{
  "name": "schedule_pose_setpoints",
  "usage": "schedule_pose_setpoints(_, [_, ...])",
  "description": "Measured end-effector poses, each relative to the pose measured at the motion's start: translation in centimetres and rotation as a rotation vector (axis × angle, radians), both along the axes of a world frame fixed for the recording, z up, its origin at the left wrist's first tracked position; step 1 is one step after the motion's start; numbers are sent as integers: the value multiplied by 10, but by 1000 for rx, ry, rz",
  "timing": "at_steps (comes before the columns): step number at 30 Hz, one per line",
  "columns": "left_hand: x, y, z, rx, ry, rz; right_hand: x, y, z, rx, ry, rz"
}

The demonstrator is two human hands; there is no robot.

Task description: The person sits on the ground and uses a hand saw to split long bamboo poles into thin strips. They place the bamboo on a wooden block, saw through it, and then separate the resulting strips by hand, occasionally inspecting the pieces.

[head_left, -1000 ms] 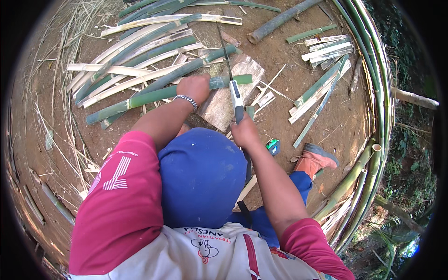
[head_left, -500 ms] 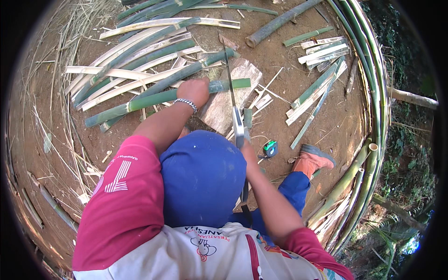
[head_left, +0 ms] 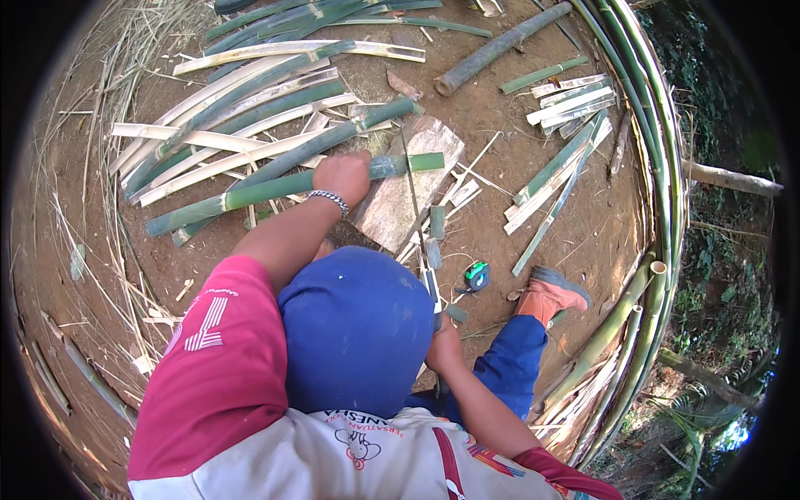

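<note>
My left hand (head_left: 343,177) is wrapped round a green bamboo pole (head_left: 271,188), pressing it over a flat wooden block (head_left: 385,207). The pole's right end sticks out past the block's middle. In my right hand (head_left: 446,348), lower down beside my raised blue-trousered knee (head_left: 354,329), is the handle of a handsaw (head_left: 431,286). Its long thin blade lies across the pole, right of my left hand, with the tip a little beyond it. Short bamboo offcuts (head_left: 437,222) lie beside the block. A green and black tape measure (head_left: 477,276) sits on the ground right of the saw.
Split bamboo strips (head_left: 242,125) are heaped at the far left. Cut slats (head_left: 575,102) lie at the far right, near a thick bamboo pole (head_left: 500,50). Long bent bamboo poles (head_left: 658,158) border the right side. My boot (head_left: 554,293) rests at the right.
My right hand has drawn the saw back toward me, so less blade reaches beyond the pole. My left hand keeps its hold on the bamboo. The whole view has shifted slightly.
</note>
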State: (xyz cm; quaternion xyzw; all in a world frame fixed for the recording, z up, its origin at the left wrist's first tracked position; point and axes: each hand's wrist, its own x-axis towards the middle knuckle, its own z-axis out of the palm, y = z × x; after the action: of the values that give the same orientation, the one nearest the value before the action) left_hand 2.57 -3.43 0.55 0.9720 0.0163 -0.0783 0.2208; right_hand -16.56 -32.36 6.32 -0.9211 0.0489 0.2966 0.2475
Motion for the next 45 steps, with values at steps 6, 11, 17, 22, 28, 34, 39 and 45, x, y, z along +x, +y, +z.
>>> schedule_pose_setpoints(6, [1, -12, -3, -13, -72, -23, 124, 68, 1, -35, -31, -72])
schedule_pose_setpoints(11, [-1, 2, 0, -13, -3, 1, 22, 29, 23, 14, -27, 18])
schedule_pose_setpoints(17, [2, -9, -3, -18, -40, -29, 118, 61, -8, -11, 14, -73])
schedule_pose_setpoints(22, [-2, 4, -1, -10, -19, 5, 39, 40, 13, 23, -3, -90])
schedule_pose_setpoints(28, [-1, -3, 1, -44, -14, 5, 81, 50, 2, -15, 48, -104])
schedule_pose_setpoints(34, [0, 3, 2, -49, 19, 1, 32, 41, 13, 16, -17, -86])
schedule_pose_setpoints(39, [-13, -5, -3, -33, 25, -10, 22, 20, -5, 14, 105, -149])
schedule_pose_setpoints(45, [0, -4, 2, -19, -39, -18, 95, 66, 16, -46, 29, -83])
